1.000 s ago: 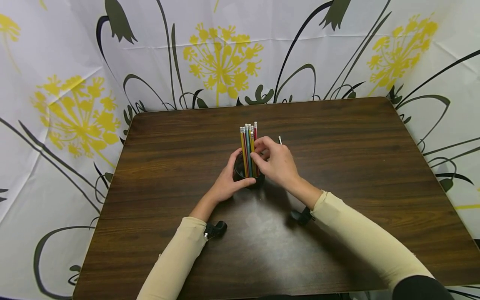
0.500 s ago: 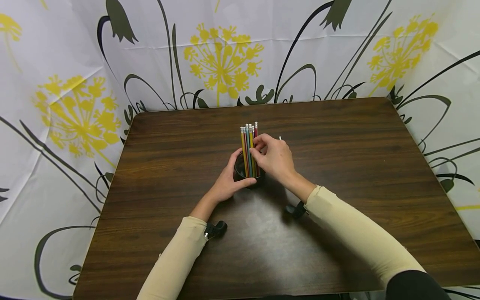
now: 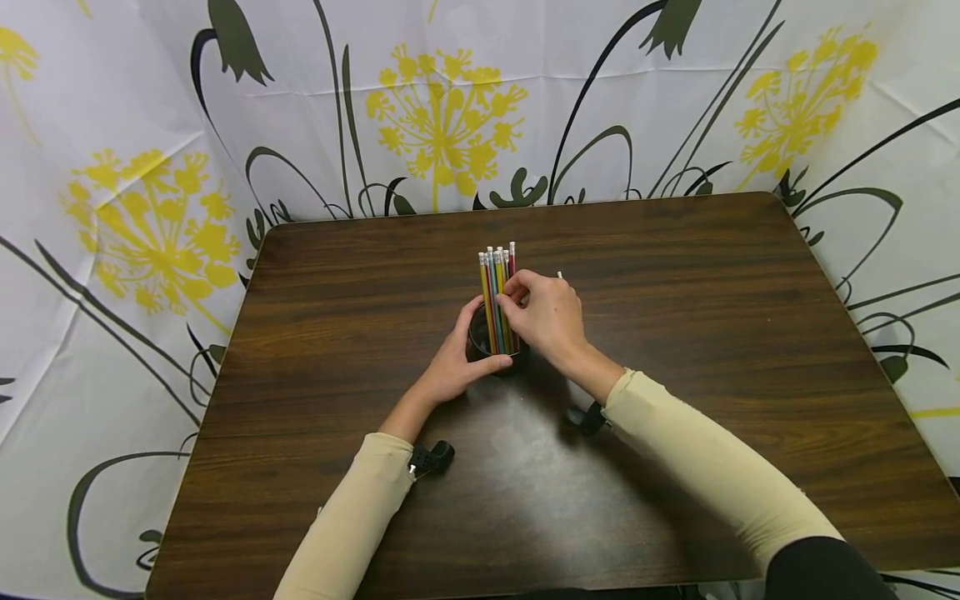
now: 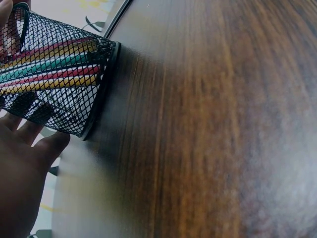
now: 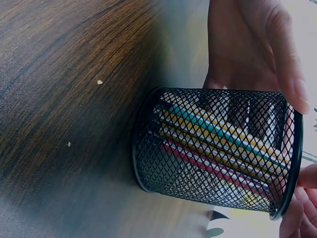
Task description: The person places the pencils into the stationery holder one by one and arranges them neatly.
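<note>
A black mesh pencil cup stands upright on the table, holding several coloured pencils, their eraser ends up. My left hand grips the cup's side, its thumb across the near rim. In the right wrist view the left thumb lies over the rim. Thumb and index finger of my right hand pinch a pencil among the bunch, just above the rim. A small white tip shows behind the right hand; the hand hides the rest of it.
The dark wooden table ends at the back against a flower-printed curtain. Small pale crumbs lie near the cup. A dark wrist camera sits at the left cuff, another wrist camera at the right.
My right hand and forearm have shifted slightly left, the hand a little farther from me. The left hand and the cup stay where they were.
</note>
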`<state>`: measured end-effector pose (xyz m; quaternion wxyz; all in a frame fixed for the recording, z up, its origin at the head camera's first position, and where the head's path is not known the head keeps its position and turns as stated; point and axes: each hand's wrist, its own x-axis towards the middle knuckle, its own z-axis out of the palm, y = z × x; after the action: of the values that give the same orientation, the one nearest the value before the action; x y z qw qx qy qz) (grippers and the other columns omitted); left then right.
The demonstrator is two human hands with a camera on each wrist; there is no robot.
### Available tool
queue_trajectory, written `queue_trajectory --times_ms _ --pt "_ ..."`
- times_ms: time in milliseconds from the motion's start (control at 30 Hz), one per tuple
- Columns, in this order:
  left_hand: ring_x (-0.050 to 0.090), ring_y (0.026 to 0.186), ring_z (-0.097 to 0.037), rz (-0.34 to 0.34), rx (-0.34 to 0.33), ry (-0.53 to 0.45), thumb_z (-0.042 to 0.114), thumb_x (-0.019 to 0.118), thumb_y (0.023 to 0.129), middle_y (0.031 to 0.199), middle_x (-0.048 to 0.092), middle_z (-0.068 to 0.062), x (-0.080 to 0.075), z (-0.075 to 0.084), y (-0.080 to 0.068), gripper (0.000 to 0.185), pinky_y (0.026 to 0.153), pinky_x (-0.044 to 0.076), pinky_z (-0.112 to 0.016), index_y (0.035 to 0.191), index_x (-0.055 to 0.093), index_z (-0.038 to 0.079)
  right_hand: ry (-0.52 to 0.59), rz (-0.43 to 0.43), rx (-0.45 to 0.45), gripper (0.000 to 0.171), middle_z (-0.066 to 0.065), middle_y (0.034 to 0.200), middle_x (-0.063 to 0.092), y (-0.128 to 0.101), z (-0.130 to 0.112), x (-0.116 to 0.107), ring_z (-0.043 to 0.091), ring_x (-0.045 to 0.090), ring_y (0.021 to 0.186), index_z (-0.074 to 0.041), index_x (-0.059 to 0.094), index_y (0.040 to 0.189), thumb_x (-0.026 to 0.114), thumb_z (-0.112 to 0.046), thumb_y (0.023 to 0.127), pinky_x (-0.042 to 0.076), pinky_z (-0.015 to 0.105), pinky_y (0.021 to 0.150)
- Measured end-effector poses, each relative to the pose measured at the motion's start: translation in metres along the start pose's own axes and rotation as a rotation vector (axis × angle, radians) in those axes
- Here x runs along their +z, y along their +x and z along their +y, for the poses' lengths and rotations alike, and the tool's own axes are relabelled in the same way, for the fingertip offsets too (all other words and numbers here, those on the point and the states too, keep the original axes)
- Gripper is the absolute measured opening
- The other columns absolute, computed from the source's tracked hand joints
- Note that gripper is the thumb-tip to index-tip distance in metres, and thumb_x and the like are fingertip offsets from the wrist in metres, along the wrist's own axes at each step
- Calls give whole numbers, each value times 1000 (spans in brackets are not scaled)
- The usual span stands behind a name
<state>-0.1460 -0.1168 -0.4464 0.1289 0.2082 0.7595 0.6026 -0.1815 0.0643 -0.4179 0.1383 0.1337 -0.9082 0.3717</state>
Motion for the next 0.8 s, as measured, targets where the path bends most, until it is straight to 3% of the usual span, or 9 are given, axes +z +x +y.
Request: queue_trajectory --times_ms 567,800 --pt "45 126 -37 13 -34 26 9 72 89 147 37 -21 0 -2 0 88 108 28 -58 155 13 13 16 10 -15 13 -4 76 71 -1 2 -2 8 65 64 -14 72 84 76 -26 88 50 32 56" --pt "42 131 -32 23 -13 38 12 75 88 149 36 -18 0 -2 1 90 110 28 -55 155 15 12 119 117 63 17 -2 70 67 7 25 -21 11 61 60 -12 71 84 74 -28 88 46 30 57"
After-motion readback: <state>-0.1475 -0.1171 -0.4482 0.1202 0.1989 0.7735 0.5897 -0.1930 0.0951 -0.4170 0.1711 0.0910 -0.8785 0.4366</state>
